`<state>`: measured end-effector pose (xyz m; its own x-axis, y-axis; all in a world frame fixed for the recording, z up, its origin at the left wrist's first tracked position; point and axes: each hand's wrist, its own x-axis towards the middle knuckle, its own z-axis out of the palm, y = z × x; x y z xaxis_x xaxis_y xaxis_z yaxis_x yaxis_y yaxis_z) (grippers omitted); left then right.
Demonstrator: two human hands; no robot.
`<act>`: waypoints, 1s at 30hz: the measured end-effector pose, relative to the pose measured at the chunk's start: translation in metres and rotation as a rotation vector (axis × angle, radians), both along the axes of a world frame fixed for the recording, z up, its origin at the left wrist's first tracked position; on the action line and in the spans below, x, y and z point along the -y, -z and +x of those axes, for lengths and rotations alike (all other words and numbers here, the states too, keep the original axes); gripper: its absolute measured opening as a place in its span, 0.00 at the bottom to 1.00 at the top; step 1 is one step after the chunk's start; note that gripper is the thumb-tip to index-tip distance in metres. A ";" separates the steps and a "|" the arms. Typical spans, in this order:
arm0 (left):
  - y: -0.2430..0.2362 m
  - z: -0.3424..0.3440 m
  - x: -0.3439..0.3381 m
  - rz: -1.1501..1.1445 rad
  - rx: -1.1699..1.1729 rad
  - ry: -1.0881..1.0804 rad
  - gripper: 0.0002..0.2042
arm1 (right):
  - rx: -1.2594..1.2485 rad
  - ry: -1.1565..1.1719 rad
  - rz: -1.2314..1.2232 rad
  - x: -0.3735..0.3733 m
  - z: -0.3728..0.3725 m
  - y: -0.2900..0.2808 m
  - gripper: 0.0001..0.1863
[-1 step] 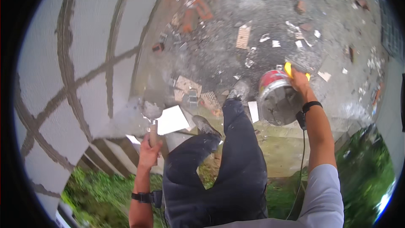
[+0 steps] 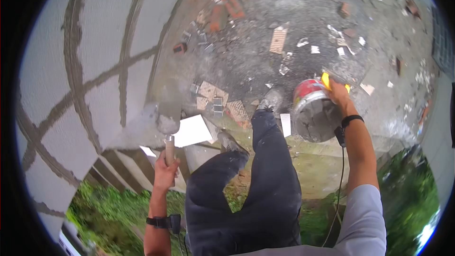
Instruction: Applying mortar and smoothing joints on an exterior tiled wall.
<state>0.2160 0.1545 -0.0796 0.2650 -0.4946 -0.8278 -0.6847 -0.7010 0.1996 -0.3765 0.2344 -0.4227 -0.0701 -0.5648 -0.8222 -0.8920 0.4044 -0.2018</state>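
My left hand [image 2: 166, 169] is closed round the wooden handle of a trowel [image 2: 169, 119], whose blade carries grey mortar and points away from me, beside the wall. On the right, a red and white bucket [image 2: 309, 92] is tilted with its mouth toward me, and grey mortar [image 2: 316, 121] coats its inside. At its far right rim, my right hand [image 2: 338, 92] is closed on a yellow-handled tool [image 2: 325, 80]. Most of that tool is hidden by the hand and bucket, so its kind is unclear. Whether the fingers also grip the rim cannot be made out.
A pale wall [image 2: 102, 23] with grey mortar strips rises on the left. White tile [image 2: 193, 131], broken tiles [image 2: 278, 40] and brick pieces [image 2: 219, 18] litter the rough concrete. Plants [image 2: 113, 213] grow below the ledge by my legs. A cable [image 2: 339, 194] hangs from my right wrist.
The trowel blade has turned and shows more of its face. The surroundings have shifted slightly in view. Both hands keep their holds.
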 end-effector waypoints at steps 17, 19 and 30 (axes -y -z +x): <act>-0.024 0.121 -0.203 0.159 0.148 -0.385 0.13 | -0.073 -0.024 -0.049 -0.107 -0.056 -0.057 0.35; -0.018 0.120 -0.216 0.163 0.089 -0.455 0.13 | -0.117 0.152 -0.132 -0.144 -0.061 -0.089 0.30; 0.067 0.217 -0.374 -0.110 -0.080 -0.749 0.11 | 0.420 0.756 -0.301 -0.085 0.105 -0.158 0.13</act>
